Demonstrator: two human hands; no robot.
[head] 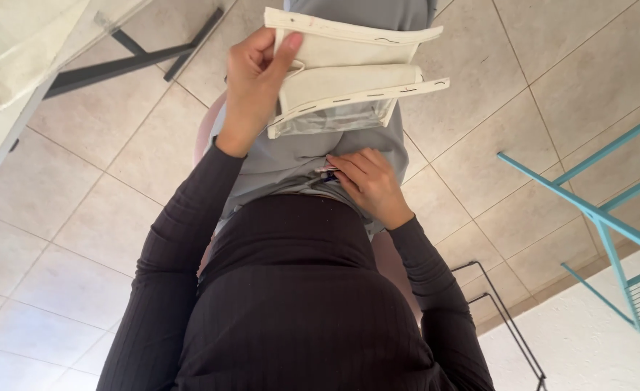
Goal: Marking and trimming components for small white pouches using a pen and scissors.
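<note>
Both hands work over the person's lap. Left hand (256,76), at about eleven o'clock from the frame's middle, grips the near edge of a stack of cream fabric pieces (349,80), thumb on top and fingers curled beneath; the pieces have dark basting stitches along their edges and rest on the grey trousers (291,159). Right hand (367,181), close to the middle, lies on the lap just below the stack, its fingers closed narrowly on a small pink-and-blue object (325,172) too small to identify. Dark ribbed sleeves (182,246) cover both arms. Beige floor tiles (81,239) spread around; a teal metal frame (595,217) stands at three o'clock, and a white tabletop with cloth (16,58) fills ten o'clock.
</note>
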